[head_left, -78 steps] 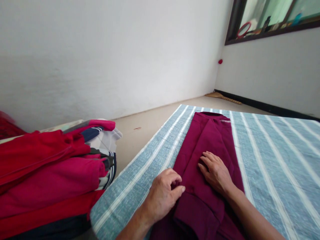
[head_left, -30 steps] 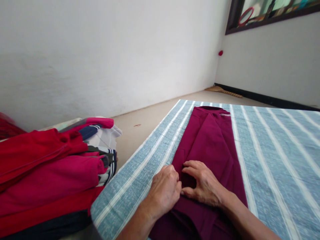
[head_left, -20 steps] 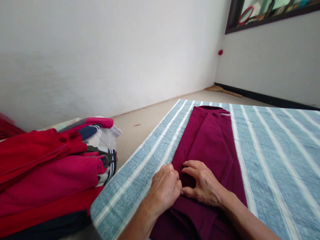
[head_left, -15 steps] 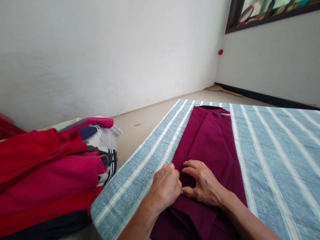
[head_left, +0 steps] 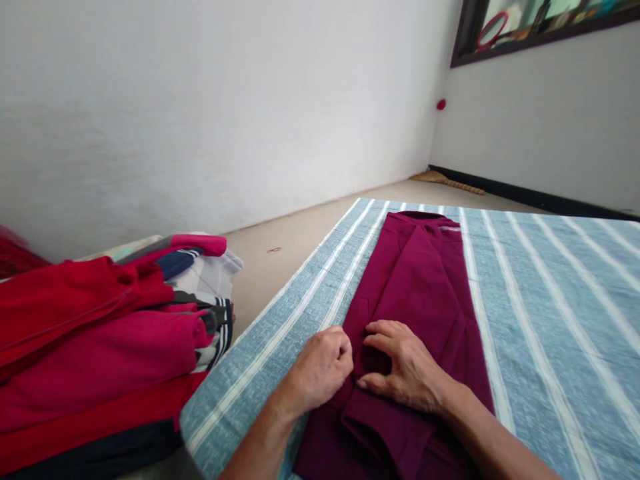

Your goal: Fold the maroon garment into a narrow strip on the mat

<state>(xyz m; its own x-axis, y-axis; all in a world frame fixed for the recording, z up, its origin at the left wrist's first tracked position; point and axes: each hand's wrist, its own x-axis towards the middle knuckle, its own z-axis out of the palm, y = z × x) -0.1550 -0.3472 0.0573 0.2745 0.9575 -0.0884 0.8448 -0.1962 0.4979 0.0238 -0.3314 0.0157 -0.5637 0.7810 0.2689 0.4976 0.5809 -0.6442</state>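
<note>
A maroon long-sleeved top (head_left: 415,280) lies lengthwise, folded narrow, with its neck opening at the far end and a folded-in sleeve whose cuff opening faces me. My left hand (head_left: 323,367) is closed in a fist at the top's left edge, the cloth at its fingertips; the fingertips themselves are mostly hidden. On the middle of the top rests my right hand (head_left: 407,367), thumb and fingers apart and curved, pressing lightly on the cloth. Under the top is a blue-and-white striped sheet (head_left: 540,320).
Left of the sheet's edge stands a pile of folded clothes (head_left: 115,353), red, pink and navy. Pale floor (head_left: 280,233) runs between the bed-like surface and the white wall (head_left: 225,120). A broom (head_left: 445,180) lies in the far corner.
My left hand has shifted a little to the left, away from the right hand, and more of the sleeve's cuff end shows. My right hand has stayed nearly in place.
</note>
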